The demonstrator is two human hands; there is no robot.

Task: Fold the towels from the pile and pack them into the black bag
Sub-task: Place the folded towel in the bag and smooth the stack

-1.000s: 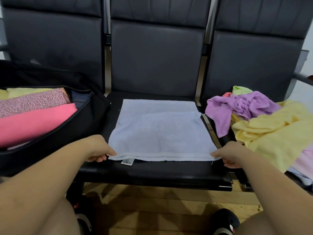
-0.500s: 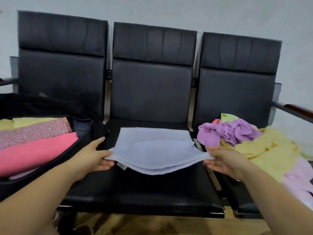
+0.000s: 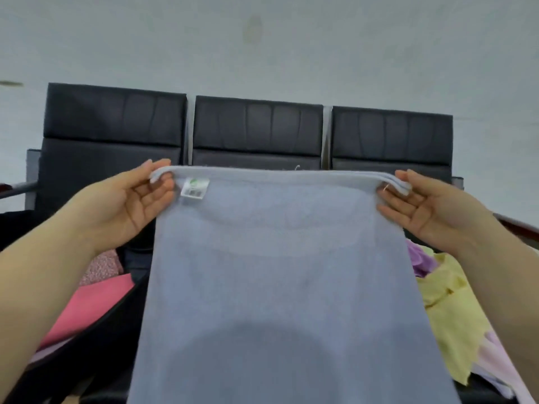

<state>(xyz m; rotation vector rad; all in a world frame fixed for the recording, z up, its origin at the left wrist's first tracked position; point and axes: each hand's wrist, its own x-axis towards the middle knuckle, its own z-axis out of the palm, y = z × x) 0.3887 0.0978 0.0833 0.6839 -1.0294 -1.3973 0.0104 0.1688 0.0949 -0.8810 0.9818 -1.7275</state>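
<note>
At left, bag: black bag (image 3: 96, 339) holding a pink towel (image 3: 87, 310).
Left hand (image 3: 131, 205): fingers pinch the blue towel (image 3: 280, 287) top corner.
Towel: hangs doubled, white tag (image 3: 194, 188) near left corner.
Right hand (image 3: 431, 208): fingers pinch the other corner.
Pile: yellow towel (image 3: 449, 310) at right.

Raised blue towel (image 3: 280, 272) blocks middle; black bag (image 3: 116, 322) left, towel pile (image 3: 449, 298) right.

Between the hands hangs a pale blue terry-cloth towel (image 3: 280, 287), matt and finely napped, with a small glossy white woven label (image 3: 194, 188) near the left hand. Behind it, the black padded bench (image 3: 258, 126) looks like smooth leatherette with a faint sheen, its seat backs divided by dull grey metal strips (image 3: 327, 135).
</note>
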